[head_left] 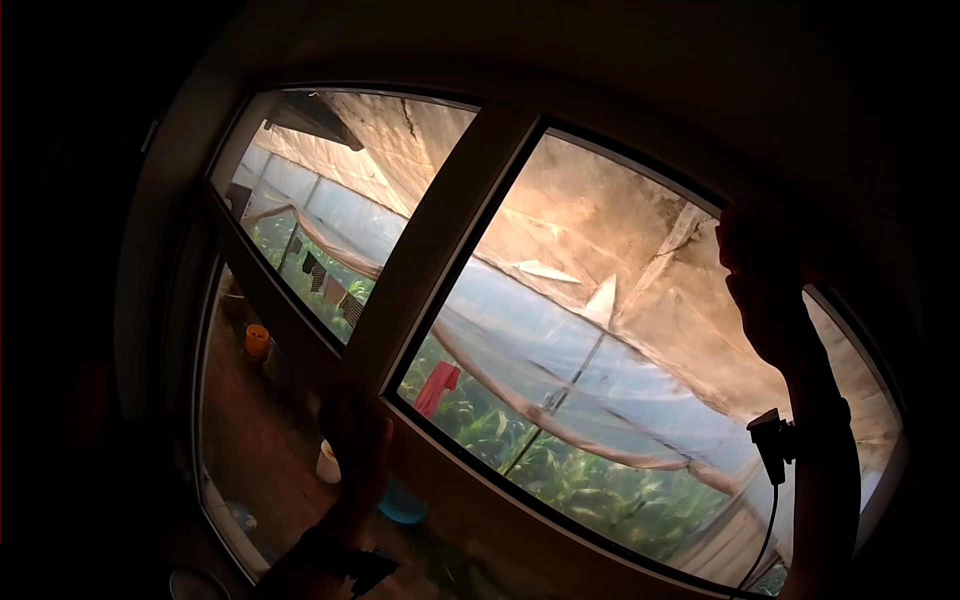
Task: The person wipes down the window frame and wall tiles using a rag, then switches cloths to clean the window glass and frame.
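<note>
Both my hands are dark silhouettes against a window frame (440,235). My right hand (758,285) is raised at the upper right edge of the large window pane (600,330); its fingers merge with the dark frame. My left hand (358,445) is lower, by the frame's middle post at the pane's lower left corner. Darkness hides its fingers, and I cannot tell whether it grips the frame. A black clip-like device (772,440) with a cable sits at my right wrist. Another dark device (370,572) is at my left wrist.
Through the glass I see a stained tarp (600,215), blue translucent sheeting (520,320) and green plants (570,490). A red cloth (436,388) hangs outside. An orange bucket (257,343), a white container (328,465) and a blue basin (402,505) stand on the ground.
</note>
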`<state>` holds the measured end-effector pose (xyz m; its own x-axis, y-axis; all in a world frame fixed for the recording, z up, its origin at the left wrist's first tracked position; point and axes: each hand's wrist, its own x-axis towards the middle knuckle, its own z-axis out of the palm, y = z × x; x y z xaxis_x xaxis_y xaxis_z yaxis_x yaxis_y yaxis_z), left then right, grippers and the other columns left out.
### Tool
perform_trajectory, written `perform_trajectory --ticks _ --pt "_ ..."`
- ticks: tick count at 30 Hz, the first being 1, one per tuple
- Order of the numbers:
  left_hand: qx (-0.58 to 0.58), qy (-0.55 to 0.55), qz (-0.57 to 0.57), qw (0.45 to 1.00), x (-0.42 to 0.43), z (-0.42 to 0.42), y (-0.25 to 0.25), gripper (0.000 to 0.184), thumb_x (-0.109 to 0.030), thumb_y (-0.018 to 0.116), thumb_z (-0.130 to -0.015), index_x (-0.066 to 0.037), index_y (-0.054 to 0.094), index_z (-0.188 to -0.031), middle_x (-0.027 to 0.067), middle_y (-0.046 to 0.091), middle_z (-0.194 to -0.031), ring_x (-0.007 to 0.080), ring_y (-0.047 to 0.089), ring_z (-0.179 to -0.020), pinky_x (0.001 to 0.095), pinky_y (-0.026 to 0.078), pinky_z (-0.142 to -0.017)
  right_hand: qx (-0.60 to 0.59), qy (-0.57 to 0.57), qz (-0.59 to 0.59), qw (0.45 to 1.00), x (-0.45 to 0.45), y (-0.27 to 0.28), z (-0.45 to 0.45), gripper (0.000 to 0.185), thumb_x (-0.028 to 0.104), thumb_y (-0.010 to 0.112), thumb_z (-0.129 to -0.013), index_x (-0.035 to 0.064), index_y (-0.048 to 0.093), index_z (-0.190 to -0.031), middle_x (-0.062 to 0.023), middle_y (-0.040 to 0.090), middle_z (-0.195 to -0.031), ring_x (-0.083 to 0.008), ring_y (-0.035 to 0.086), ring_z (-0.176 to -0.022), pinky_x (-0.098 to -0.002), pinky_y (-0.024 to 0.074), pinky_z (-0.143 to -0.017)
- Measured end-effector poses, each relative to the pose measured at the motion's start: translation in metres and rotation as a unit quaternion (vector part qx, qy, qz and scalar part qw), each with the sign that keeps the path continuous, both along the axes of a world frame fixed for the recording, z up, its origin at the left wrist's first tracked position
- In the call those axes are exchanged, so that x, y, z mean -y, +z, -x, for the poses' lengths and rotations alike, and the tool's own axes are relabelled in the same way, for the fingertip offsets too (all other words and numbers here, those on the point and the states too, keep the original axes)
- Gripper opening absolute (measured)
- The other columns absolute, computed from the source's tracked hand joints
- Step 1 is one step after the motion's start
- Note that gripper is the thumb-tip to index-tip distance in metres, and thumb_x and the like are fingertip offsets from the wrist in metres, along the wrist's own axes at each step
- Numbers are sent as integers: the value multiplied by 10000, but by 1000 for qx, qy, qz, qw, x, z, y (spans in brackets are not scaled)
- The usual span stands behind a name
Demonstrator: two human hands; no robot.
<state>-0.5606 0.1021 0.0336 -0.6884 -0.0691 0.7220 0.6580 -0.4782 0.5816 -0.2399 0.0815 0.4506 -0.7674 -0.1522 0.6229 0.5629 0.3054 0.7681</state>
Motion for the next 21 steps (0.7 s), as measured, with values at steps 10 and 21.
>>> perform_trajectory --ticks 10,21 --pt "-208 90 66 972 23 80 34 646 -320 577 -923 10 383 -1442 192 456 -1379 379 426 -1264 491 300 -1082 69 34 15 997 -43 29 230 214 103 631 -924 82 624 -1137 -78 629 -1122 -259 619 -1013 -420 510 -869" --pt "-192 44 9 980 38 64 61 420 -248 595 -853 -7 539 -1193 183 585 -1036 391 541 -1029 514 377 -961 218 95 45 970 1 -186 216 323 97 634 -731 60 623 -1051 -72 581 -1118 -247 542 -1145 -399 379 -1014"
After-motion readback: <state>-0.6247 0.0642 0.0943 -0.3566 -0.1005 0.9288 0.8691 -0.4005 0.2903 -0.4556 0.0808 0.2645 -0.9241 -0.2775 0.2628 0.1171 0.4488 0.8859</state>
